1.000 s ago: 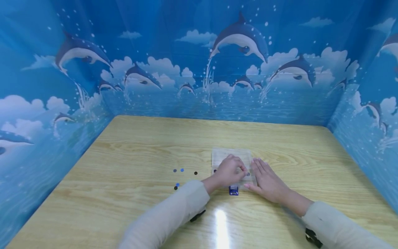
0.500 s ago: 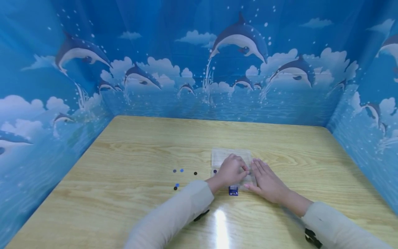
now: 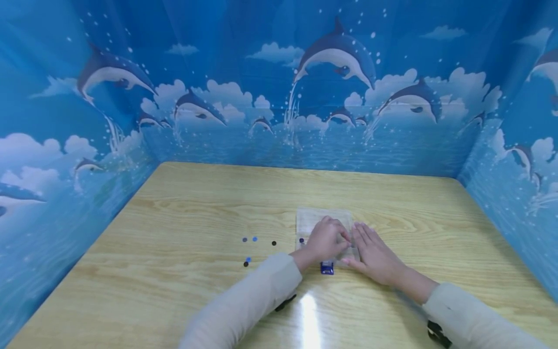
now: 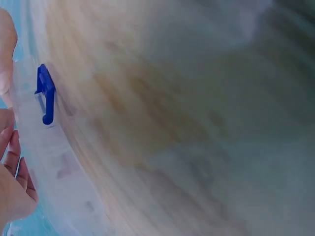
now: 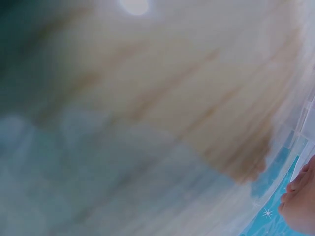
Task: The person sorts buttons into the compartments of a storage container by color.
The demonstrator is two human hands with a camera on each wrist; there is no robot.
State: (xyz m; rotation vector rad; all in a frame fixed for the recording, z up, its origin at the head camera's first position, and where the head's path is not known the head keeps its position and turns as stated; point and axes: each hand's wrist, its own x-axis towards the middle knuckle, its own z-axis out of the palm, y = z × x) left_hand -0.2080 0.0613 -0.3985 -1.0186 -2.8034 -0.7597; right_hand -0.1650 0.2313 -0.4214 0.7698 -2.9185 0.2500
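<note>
A clear, shallow plastic box (image 3: 322, 214) with a blue latch (image 3: 327, 267) on its near side lies on the table; the latch (image 4: 47, 93) also shows in the left wrist view. My left hand (image 3: 324, 240) is over the box, thumb and forefinger pinched together at its right part around what looks like a small dark disc, mostly hidden. My right hand (image 3: 377, 254) lies with straight fingers along the box's right side, thumb at its near corner. One dark disc (image 3: 302, 240) sits at the box's left edge.
Left of the box, several small discs lie loose on the wooden table (image 3: 196, 213): a grey disc (image 3: 244, 239), a blue disc (image 3: 255, 239), a black disc (image 3: 273, 243), another blue disc (image 3: 248, 259) and another black disc (image 3: 246, 264). A dolphin-print curtain (image 3: 279, 97) surrounds the table.
My left hand has shifted slightly right over the box, and the dark disc at its fingertips is now mostly covered. My right hand stays in place.
</note>
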